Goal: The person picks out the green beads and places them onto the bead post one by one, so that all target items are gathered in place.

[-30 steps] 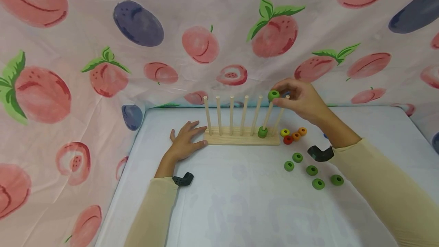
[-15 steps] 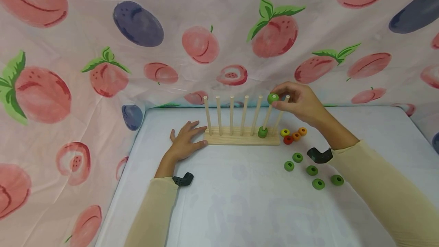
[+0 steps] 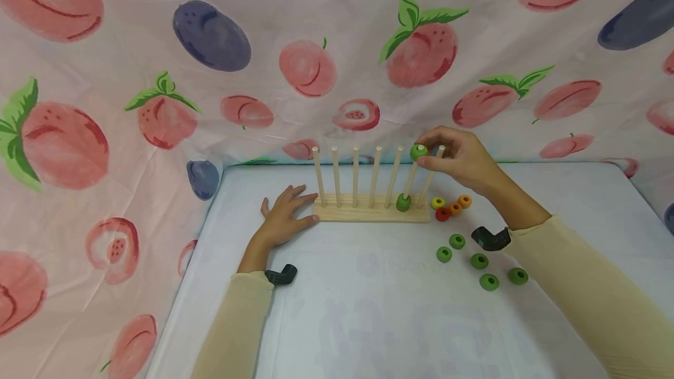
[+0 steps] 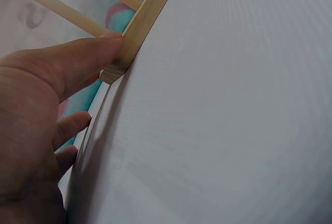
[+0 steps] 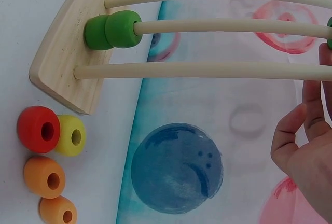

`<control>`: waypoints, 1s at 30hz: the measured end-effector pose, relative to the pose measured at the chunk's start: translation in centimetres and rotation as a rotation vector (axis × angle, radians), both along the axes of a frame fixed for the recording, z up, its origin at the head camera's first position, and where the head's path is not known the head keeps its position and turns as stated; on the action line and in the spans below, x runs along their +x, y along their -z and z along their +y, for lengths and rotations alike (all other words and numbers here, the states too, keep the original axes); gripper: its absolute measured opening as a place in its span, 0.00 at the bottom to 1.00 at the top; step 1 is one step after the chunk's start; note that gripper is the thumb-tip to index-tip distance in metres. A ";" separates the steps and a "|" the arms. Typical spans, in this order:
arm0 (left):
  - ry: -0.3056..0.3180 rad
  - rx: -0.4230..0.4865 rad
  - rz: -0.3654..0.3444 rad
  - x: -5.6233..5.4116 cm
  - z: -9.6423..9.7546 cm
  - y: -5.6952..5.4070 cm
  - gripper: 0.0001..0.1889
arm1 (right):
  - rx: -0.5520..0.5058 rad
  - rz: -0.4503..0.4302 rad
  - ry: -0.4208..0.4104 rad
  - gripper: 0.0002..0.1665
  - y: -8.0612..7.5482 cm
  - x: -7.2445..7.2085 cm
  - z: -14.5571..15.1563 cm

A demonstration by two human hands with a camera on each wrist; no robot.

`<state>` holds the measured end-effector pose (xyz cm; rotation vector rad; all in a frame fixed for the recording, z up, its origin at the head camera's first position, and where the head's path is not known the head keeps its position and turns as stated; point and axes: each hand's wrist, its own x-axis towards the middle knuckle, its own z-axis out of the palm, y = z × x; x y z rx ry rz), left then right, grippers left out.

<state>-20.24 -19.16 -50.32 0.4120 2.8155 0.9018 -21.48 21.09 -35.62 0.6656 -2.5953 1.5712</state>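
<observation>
My right hand [image 3: 458, 154] pinches a green wooden bead [image 3: 418, 152] at the top of the second peg from the right on a wooden peg rack [image 3: 371, 214]. The peg's pale tip shows in the bead's hole. Low on that same peg sit two stacked green beads [image 5: 113, 30], seen in the right wrist view. My left hand [image 3: 284, 218] lies at the rack's left end with fingers spread. Its thumb [image 4: 98, 53] touches the base near the corner, and the other fingers reach behind that end. The other pegs are bare.
Right of the rack lie a red bead [image 5: 39, 129], a yellow bead [image 5: 71, 135] and two orange beads [image 5: 45, 177]. Several loose green beads [image 3: 479, 261] are nearer on the white table [image 3: 368, 309]. A fruit-printed cloth [image 3: 316, 28] hangs behind.
The right hand has lowered the green bead slightly, and the peg tip now shows in its hole. The left hand and rack have stayed in place.
</observation>
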 end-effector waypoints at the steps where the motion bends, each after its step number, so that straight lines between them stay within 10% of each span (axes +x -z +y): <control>1: 0.001 0.003 0.001 0.0 0.0 0.0 0.33 | 0.001 0.001 0.000 0.15 0.0 0.0 0.0; 30: 0.009 0.005 0.008 0.1 -0.1 -0.1 0.33 | 0.002 -0.017 0.011 0.15 0.0 0.2 0.5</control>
